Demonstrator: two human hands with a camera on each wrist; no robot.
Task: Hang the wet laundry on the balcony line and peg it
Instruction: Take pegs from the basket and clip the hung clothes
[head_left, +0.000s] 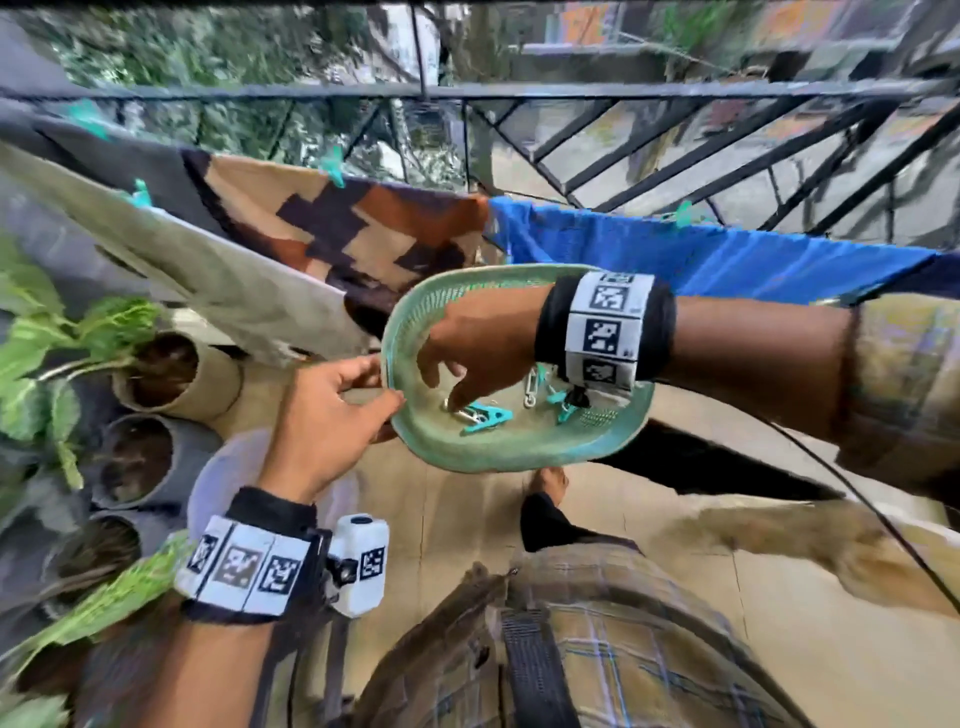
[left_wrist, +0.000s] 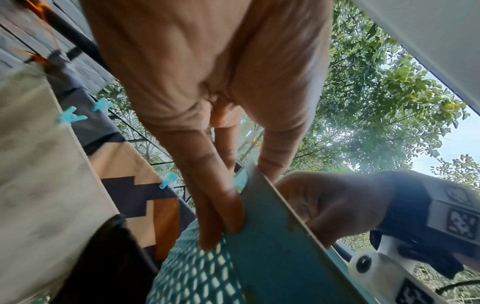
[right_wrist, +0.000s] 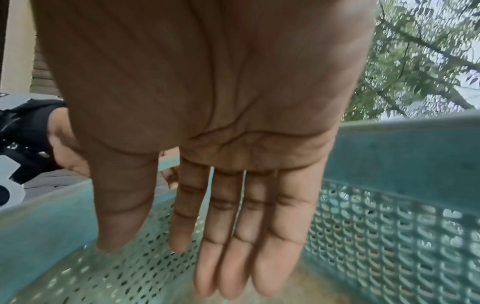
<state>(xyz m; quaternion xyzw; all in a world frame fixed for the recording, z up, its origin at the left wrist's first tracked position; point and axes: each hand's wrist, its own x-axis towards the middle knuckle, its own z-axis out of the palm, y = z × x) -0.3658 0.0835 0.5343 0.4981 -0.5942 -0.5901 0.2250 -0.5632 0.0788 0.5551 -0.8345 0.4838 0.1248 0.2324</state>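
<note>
- My left hand (head_left: 332, 415) grips the rim of the green perforated basket (head_left: 519, 457) at its 9 o'clock edge, thumb on top of the rim and fingers (left_wrist: 221, 216) curled under it.
- My right hand (head_left: 467, 353) is inside the basket, palm down, fingers (right_wrist: 233, 236) straight and close together, the tips pointing to the basket floor; it holds nothing that I can see.
- Loose teal pegs (head_left: 485, 418) lie on the basket floor at about 6 o'clock of my right fingertips; whether a fingertip touches one I cannot tell.
- More pegs (head_left: 558, 400) lie under my right wrist, at 3 o'clock of the first bunch.
- The laundry hangs on the line beyond the basket: a beige cloth (head_left: 208, 275) at 10 o'clock, a brown patterned cloth (head_left: 353, 228) at 11 o'clock, a blue cloth (head_left: 675, 254) at 1 o'clock.
- Teal pegs sit on the hung cloths, one on the patterned cloth's top edge (head_left: 332, 166), one on the blue cloth (head_left: 685, 214).
- The black railing (head_left: 623, 91) runs across at 12 o'clock.
- Potted plants (head_left: 150, 374) stand at 9 o'clock.
</note>
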